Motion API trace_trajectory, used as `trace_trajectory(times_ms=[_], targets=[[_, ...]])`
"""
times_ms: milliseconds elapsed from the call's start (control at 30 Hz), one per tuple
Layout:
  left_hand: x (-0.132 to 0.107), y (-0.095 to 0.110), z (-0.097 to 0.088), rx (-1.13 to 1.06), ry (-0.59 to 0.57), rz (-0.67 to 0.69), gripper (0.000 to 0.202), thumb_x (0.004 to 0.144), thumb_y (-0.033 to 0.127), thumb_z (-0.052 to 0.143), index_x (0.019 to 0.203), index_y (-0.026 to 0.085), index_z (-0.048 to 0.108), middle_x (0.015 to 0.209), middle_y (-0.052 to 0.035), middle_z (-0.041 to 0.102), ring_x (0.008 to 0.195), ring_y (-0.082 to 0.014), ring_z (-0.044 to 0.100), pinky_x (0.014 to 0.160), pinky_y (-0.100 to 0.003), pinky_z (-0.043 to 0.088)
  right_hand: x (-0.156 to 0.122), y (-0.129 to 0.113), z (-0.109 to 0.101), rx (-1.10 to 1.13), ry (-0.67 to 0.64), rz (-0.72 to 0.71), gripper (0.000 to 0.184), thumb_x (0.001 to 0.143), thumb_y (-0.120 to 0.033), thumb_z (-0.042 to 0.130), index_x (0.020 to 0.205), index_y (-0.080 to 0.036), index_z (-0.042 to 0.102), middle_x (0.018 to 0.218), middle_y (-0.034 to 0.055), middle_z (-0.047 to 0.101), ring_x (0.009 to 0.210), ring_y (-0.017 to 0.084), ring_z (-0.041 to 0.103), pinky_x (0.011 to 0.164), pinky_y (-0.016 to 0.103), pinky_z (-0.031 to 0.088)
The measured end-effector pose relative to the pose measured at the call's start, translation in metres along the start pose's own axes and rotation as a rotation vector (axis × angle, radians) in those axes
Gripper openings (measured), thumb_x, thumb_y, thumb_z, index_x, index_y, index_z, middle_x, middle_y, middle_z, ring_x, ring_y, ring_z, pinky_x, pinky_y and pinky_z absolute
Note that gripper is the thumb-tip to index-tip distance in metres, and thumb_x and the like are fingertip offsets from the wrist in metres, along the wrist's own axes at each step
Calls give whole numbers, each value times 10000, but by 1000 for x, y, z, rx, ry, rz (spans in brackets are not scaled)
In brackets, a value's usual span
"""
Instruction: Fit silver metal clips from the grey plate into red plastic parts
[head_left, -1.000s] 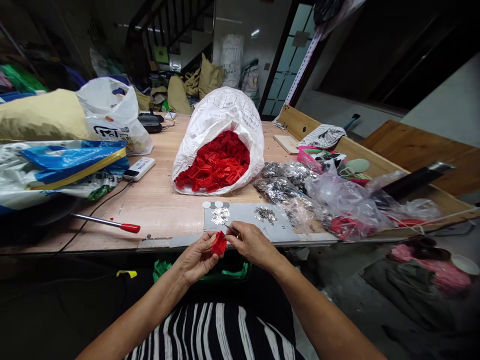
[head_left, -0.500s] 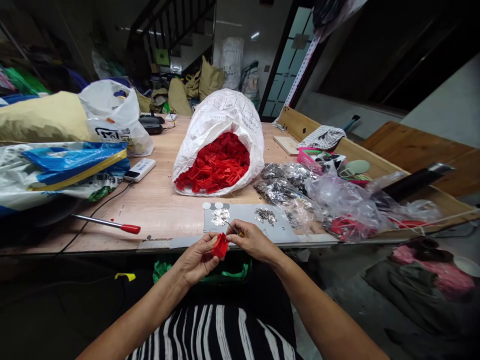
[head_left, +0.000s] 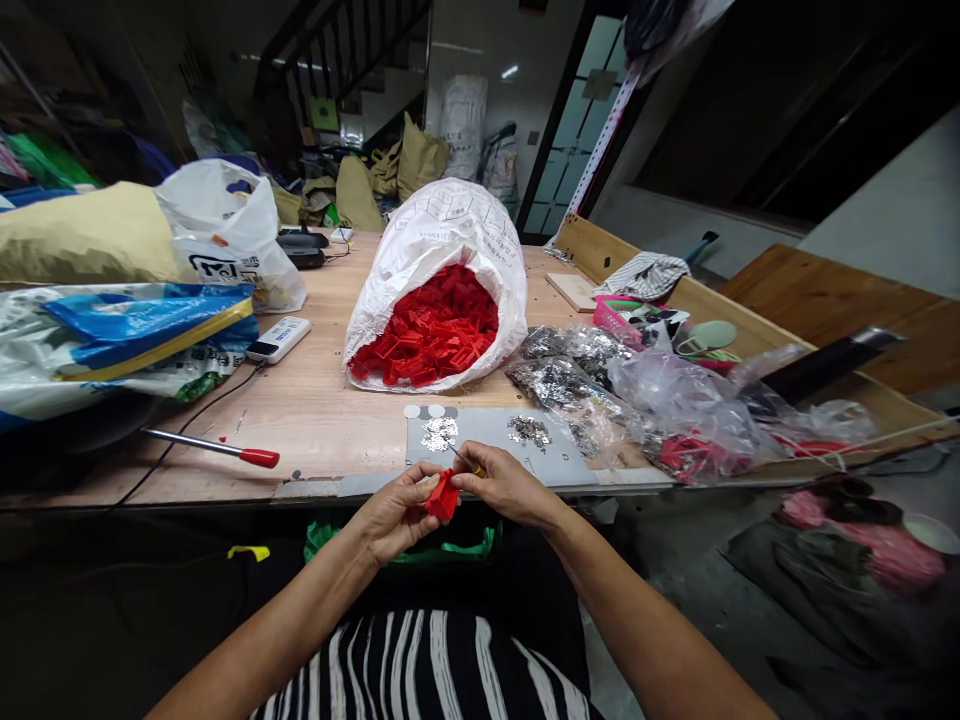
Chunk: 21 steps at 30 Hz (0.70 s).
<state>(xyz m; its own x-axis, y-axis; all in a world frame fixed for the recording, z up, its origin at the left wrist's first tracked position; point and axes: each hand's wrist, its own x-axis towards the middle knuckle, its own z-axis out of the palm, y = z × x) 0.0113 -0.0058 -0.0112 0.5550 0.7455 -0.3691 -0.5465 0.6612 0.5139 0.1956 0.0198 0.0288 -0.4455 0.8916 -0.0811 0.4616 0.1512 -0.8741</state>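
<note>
My left hand (head_left: 401,517) pinches a small red plastic part (head_left: 442,497) just in front of the table edge. My right hand (head_left: 501,483) is closed round a slim tool with a yellow handle (head_left: 477,467), its thin metal shaft pointing up and left. The right fingertips also touch the red part's upper right side. Past the hands, a grey sheet (head_left: 487,440) carries a pile of shiny silver pieces (head_left: 439,433) and a darker pile of small metal pieces (head_left: 529,431). A white woven sack (head_left: 450,215) lies with its mouth towards me, full of similar red parts (head_left: 427,335).
Clear bags of metal pieces (head_left: 562,385) and crumpled plastic (head_left: 675,400) crowd the right side. A rod with a red grip (head_left: 259,457), a white handheld device (head_left: 280,340) and stuffed bags (head_left: 150,330) lie left. A green bag (head_left: 457,548) hangs below the table edge.
The red part has turned slightly in my fingers and shifted a little to the right. Both hands otherwise keep nearly the same place and hold.
</note>
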Motion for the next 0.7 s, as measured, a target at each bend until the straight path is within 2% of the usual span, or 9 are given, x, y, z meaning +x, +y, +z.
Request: trace_trajectory(times_ms=[133, 267, 367, 467, 533, 600, 700], targets=[[4, 2, -2, -20, -22, -27, 224, 768, 184, 691, 938, 159, 548, 799, -44, 651, 521, -79, 623, 443, -115, 476, -1, 4, 1, -11, 28, -2, 58, 790, -227, 567, 802, -171, 556, 760, -25, 571, 700, 114, 493, 633, 220, 382], [2, 5, 2, 97, 35, 4, 267, 775, 264, 694, 996, 169, 578, 836, -55, 669, 550, -96, 645, 495, -147, 501, -3, 8, 3, 39, 83, -13, 101, 801, -266, 578, 809, -166, 564, 748, -26, 564, 707, 117, 496, 650, 229, 385], [-4, 5, 7, 291, 84, 200, 328, 787, 331, 673, 1063, 163, 616, 942, -88, 677, 670, -141, 663, 601, -225, 531, -4, 12, 5, 83, 133, 19, 140, 803, -297, 585, 836, -161, 572, 744, -25, 571, 699, 118, 499, 658, 237, 389], [-9, 2, 11, 494, 143, 499, 413, 658, 187, 776, 1055, 197, 663, 1098, -76, 646, 904, -182, 623, 776, -256, 511, -4, 14, 9, 151, 184, 58, 172, 795, -321, 595, 854, -163, 563, 767, -18, 595, 711, 124, 527, 684, 252, 406], [-10, 0, 13, 599, 179, 634, 445, 576, 83, 798, 987, 223, 698, 1092, -59, 640, 1014, -210, 573, 872, -272, 474, -4, 15, 12, 189, 204, 55, 189, 787, -333, 603, 866, -168, 556, 794, -10, 608, 740, 133, 552, 710, 264, 421], [-11, -2, 14, 661, 205, 700, 390, 586, 55, 776, 930, 231, 720, 1021, -62, 650, 1034, -226, 552, 921, -290, 443, -4, 15, 16, 193, 213, 51, 208, 781, -342, 610, 890, -175, 553, 806, -5, 611, 756, 140, 566, 711, 267, 429], [-10, -3, 14, 730, 224, 728, 348, 623, 34, 739, 916, 222, 732, 966, -69, 662, 996, -226, 553, 952, -288, 407, -6, 17, 22, 176, 216, 59, 226, 786, -336, 611, 942, -191, 533, 793, -11, 604, 735, 138, 568, 675, 258, 431]])
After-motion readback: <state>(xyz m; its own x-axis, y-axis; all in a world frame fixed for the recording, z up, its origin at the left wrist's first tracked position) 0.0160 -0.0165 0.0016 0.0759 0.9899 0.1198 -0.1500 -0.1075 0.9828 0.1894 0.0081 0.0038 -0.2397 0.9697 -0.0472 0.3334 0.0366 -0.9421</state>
